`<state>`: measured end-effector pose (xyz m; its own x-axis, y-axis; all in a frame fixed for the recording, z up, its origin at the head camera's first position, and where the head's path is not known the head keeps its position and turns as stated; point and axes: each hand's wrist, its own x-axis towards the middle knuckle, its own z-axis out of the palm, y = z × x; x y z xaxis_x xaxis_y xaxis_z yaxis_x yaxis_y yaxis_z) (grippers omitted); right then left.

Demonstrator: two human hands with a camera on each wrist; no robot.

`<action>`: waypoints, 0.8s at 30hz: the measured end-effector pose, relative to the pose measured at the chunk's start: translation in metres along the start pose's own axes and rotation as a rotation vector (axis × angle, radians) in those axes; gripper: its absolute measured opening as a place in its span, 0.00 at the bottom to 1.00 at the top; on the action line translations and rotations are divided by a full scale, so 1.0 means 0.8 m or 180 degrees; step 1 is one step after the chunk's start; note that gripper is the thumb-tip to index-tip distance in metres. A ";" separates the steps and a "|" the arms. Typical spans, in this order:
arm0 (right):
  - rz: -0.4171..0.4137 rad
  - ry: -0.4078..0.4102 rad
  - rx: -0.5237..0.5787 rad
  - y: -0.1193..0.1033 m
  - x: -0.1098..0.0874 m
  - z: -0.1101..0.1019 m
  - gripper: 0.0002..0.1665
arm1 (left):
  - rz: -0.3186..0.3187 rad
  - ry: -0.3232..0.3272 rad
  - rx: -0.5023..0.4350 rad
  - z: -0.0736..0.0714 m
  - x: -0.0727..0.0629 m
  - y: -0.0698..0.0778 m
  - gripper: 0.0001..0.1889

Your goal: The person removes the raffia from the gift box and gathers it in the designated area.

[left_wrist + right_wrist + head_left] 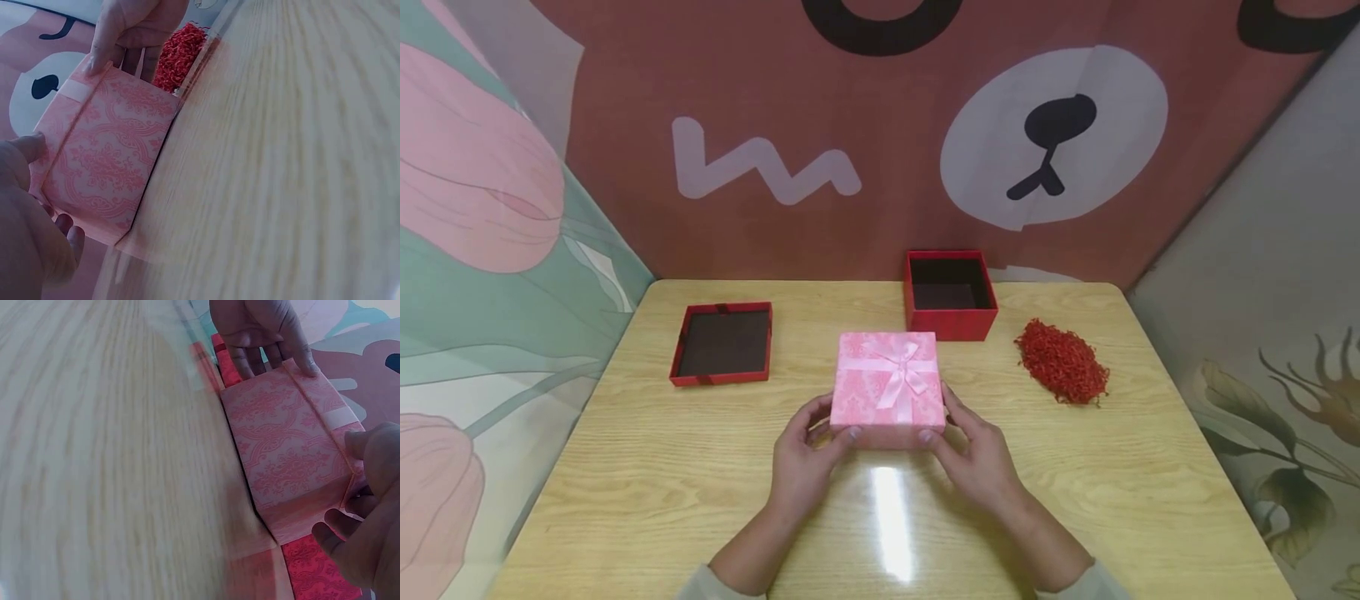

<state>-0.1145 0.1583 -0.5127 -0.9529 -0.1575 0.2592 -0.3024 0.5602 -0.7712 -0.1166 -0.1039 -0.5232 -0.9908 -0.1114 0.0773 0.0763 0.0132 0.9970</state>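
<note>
A pink patterned gift box point(115, 150) sits on the table in front of me, its lid point(861, 392) topped with a pale pink ribbon and bow point(904, 375). My left hand point(805, 458) grips the lid at its near left corner, thumb on the front edge and fingers along the side. On the opposite corner, my right hand point(979, 458) holds the lid the same way. In both wrist views the lid covers the top of the box, and its inside is hidden.
Behind the pink box stands a red box point(951, 325) without its lid, dark inside. A red lid point(722, 343) lies upturned at the back left. Red shredded paper point(1062, 361) is heaped at the right. Printed cloth walls point(775, 233) enclose the wooden table point(647, 467).
</note>
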 end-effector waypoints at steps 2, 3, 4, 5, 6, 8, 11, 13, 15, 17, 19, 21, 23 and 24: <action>0.0027 -0.0006 0.0015 -0.002 0.001 -0.001 0.45 | 0.0030 0.0013 0.0007 0.000 0.000 0.001 0.28; 0.0046 -0.0008 0.0024 -0.003 0.001 -0.001 0.45 | 0.0046 0.0022 0.0013 0.000 0.001 0.001 0.28; 0.0064 -0.0010 0.0027 -0.003 0.002 -0.002 0.45 | 0.0058 0.0030 0.0014 0.001 0.001 0.001 0.28; 0.0066 -0.0012 0.0027 -0.004 0.002 -0.002 0.45 | 0.0067 0.0036 0.0025 0.001 0.001 0.002 0.28; 0.0080 -0.0007 0.0027 -0.005 0.003 -0.003 0.45 | 0.0076 0.0039 0.0037 0.001 0.002 0.003 0.28; 0.0066 0.0003 0.0026 -0.006 0.004 -0.003 0.45 | 0.0093 0.0042 0.0060 0.001 0.003 0.004 0.28; 0.0019 0.0025 0.0041 -0.008 0.005 -0.005 0.45 | 0.0134 0.0036 0.0066 0.001 0.003 0.007 0.28; -0.0009 0.0053 0.0056 -0.010 0.007 -0.005 0.45 | 0.0175 0.0018 0.0029 0.001 0.004 0.009 0.28; -0.0023 0.0080 0.0071 -0.013 0.008 -0.006 0.45 | 0.0227 0.0006 -0.0002 0.000 0.005 0.011 0.29; -0.0048 0.0106 0.0074 -0.015 0.010 -0.007 0.45 | 0.0274 0.0002 -0.0009 -0.001 0.006 0.014 0.29; -0.0072 0.0137 0.0066 -0.018 0.011 -0.008 0.45 | 0.0312 0.0006 0.0011 -0.001 0.006 0.018 0.29; -0.0072 0.0155 0.0048 -0.020 0.011 -0.008 0.45 | 0.0333 0.0023 0.0036 -0.002 0.007 0.020 0.29; -0.0070 0.0174 0.0023 -0.022 0.011 -0.009 0.45 | 0.0352 0.0036 0.0049 -0.002 0.007 0.023 0.29; -0.0068 0.0187 0.0005 -0.023 0.011 -0.009 0.45 | 0.0361 0.0043 0.0055 -0.002 0.007 0.024 0.29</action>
<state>-0.1170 0.1523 -0.4919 -0.9431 -0.1214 0.3094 -0.3228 0.5560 -0.7659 -0.1204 -0.1061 -0.5035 -0.9743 -0.1215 0.1898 0.1858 0.0436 0.9816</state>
